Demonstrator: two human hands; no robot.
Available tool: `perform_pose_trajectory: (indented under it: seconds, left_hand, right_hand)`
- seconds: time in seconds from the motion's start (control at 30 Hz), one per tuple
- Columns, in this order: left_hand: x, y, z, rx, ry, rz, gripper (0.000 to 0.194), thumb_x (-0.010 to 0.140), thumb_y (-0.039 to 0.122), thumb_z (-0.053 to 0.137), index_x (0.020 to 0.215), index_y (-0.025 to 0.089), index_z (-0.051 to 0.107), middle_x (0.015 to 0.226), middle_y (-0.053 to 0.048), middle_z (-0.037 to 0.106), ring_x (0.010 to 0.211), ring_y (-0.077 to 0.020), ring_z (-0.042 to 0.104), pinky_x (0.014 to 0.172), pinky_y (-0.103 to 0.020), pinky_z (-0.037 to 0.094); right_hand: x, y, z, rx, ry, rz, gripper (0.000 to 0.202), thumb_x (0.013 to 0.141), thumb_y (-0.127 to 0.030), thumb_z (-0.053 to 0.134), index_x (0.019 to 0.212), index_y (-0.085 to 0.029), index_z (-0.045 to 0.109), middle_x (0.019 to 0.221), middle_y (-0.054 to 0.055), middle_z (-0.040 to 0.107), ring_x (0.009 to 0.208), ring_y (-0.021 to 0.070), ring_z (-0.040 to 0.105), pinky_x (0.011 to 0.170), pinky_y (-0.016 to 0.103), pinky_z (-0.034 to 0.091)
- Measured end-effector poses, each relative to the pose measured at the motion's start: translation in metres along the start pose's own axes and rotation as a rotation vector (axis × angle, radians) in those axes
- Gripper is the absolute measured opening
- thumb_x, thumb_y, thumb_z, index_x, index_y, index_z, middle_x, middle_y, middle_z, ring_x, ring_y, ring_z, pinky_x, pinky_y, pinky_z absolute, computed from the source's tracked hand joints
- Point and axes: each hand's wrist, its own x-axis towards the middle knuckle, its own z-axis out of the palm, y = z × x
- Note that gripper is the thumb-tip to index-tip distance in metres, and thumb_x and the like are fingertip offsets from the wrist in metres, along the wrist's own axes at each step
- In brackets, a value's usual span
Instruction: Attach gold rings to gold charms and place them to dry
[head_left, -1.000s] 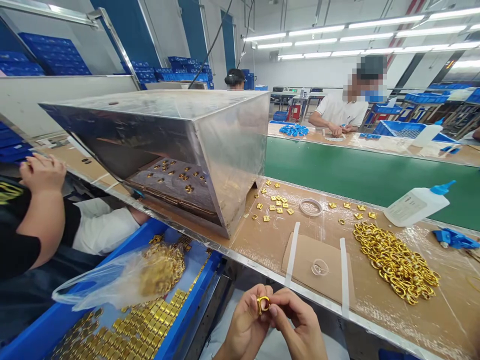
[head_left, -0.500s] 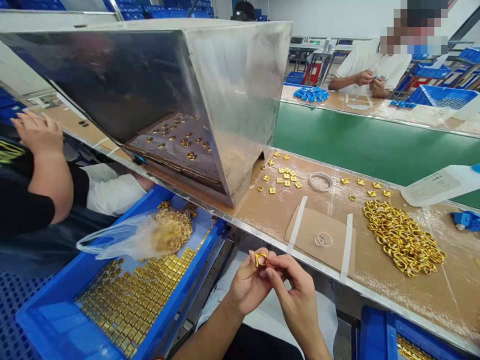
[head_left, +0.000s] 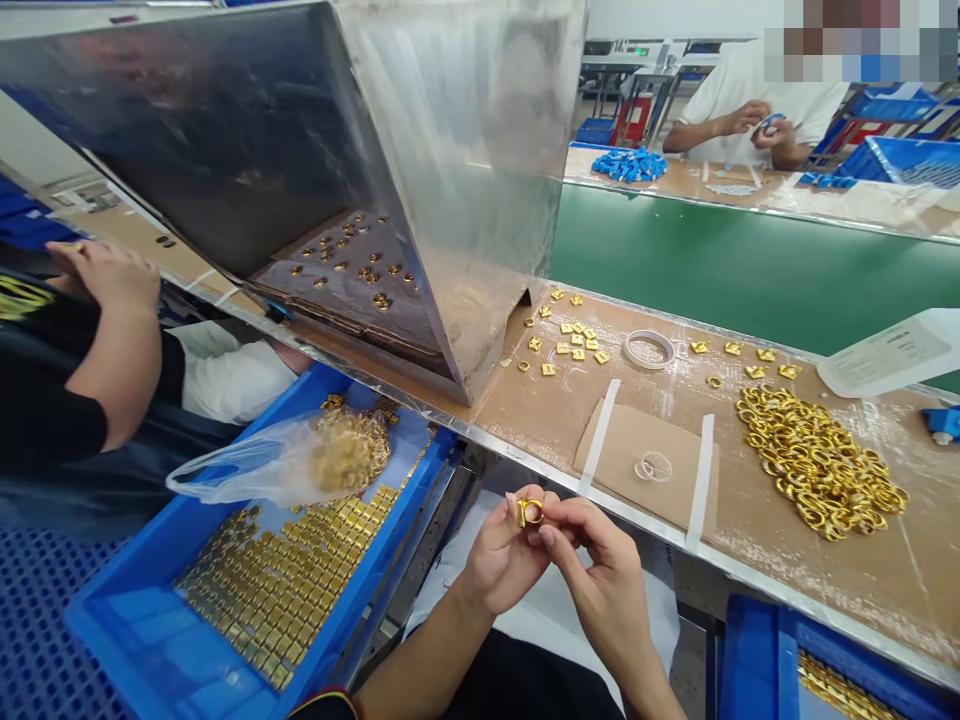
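My left hand (head_left: 504, 560) pinches a gold ring (head_left: 531, 513) with a flat square face, which is turned to the left. From the other side, the fingertips of my right hand (head_left: 600, 560) close on the ring's round band. Both hands are above my lap, just in front of the table edge. Behind them a cardboard piece (head_left: 652, 468) is taped down with clear loops (head_left: 652, 466) on it. To its right lies a heap of gold rings (head_left: 821, 465). Several square-faced gold pieces (head_left: 577, 340) are spread at the back of the table.
At the left, a blue tray (head_left: 142, 640) holds rows of gold squares and a plastic bag (head_left: 300, 462). A metal hood (head_left: 465, 180) stands on the table. Tape roll (head_left: 649, 349) and white bottle (head_left: 892, 352) lie behind. One person sits at the left, another works across the green belt (head_left: 720, 255).
The view has tipped down slightly. My hands keep their hold on the ring with little change. The left neighbour's hands have shifted, and the person across has moved their hands.
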Motion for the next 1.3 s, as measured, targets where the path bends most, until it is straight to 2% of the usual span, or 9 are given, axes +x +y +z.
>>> perform_pose_trajectory:
  seconds: [0.2, 0.37, 0.53, 0.8, 1.13, 1.3]
  left_hand:
    - [-0.001, 0.000, -0.001, 0.086, 0.000, 0.032, 0.054, 0.075, 0.058, 0.083, 0.067, 0.018, 0.048, 0.069, 0.004, 0.039, 0.065, -0.0122, 0.034, 0.074, -0.028, 0.036]
    - [-0.004, 0.000, -0.004, 0.265, -0.030, 0.160, 0.057, 0.073, 0.062, 0.082, 0.066, 0.018, 0.047, 0.071, 0.003, 0.039, 0.064, -0.0120, 0.036, 0.067, -0.028, 0.034]
    - [-0.003, 0.003, -0.006, 0.404, -0.130, 0.250, 0.061, 0.072, 0.062, 0.083, 0.062, 0.018, 0.042, 0.066, 0.004, 0.037, 0.063, -0.0121, 0.037, 0.063, -0.027, 0.032]
    - [-0.005, 0.013, -0.006, 0.487, -0.233, 0.217, 0.062, 0.071, 0.062, 0.084, 0.057, 0.018, 0.043, 0.061, 0.005, 0.035, 0.057, -0.0104, 0.030, 0.056, -0.027, 0.025]
    - [-0.009, 0.015, -0.010, 0.493, -0.155, 0.118, 0.062, 0.065, 0.066, 0.086, 0.059, 0.018, 0.047, 0.064, 0.004, 0.039, 0.059, -0.0112, 0.034, 0.055, -0.027, 0.025]
    - [-0.009, 0.010, -0.006, 0.370, -0.090, 0.129, 0.065, 0.066, 0.067, 0.084, 0.060, 0.019, 0.041, 0.066, 0.004, 0.038, 0.060, -0.0118, 0.038, 0.060, -0.027, 0.031]
  right_hand:
    - [0.002, -0.004, 0.000, -0.002, 0.006, 0.004, 0.011, 0.094, -0.031, 0.071, 0.092, -0.021, 0.076, 0.078, 0.003, 0.074, 0.063, 0.0161, 0.068, 0.059, 0.025, 0.056]
    - [0.000, -0.009, 0.002, 0.022, 0.003, 0.004, 0.015, 0.095, -0.033, 0.070, 0.088, -0.020, 0.077, 0.077, 0.005, 0.073, 0.068, 0.0179, 0.069, 0.059, 0.026, 0.056]
    - [-0.004, -0.013, 0.002, 0.085, -0.004, -0.017, 0.010, 0.095, -0.028, 0.071, 0.091, -0.022, 0.077, 0.080, 0.005, 0.072, 0.072, 0.0175, 0.068, 0.061, 0.026, 0.055]
    - [-0.009, -0.016, 0.001, 0.105, -0.020, -0.099, 0.010, 0.095, -0.016, 0.071, 0.093, -0.025, 0.076, 0.078, 0.001, 0.069, 0.070, 0.0144, 0.064, 0.063, 0.025, 0.052]
    - [-0.010, -0.012, 0.002, 0.120, -0.030, -0.094, 0.012, 0.094, -0.014, 0.070, 0.094, -0.024, 0.076, 0.081, 0.001, 0.067, 0.072, 0.0140, 0.064, 0.063, 0.024, 0.051]
    - [-0.008, -0.012, 0.004, 0.120, -0.045, -0.052, 0.007, 0.095, -0.020, 0.072, 0.098, -0.025, 0.076, 0.083, 0.002, 0.070, 0.074, 0.0152, 0.066, 0.065, 0.025, 0.053]
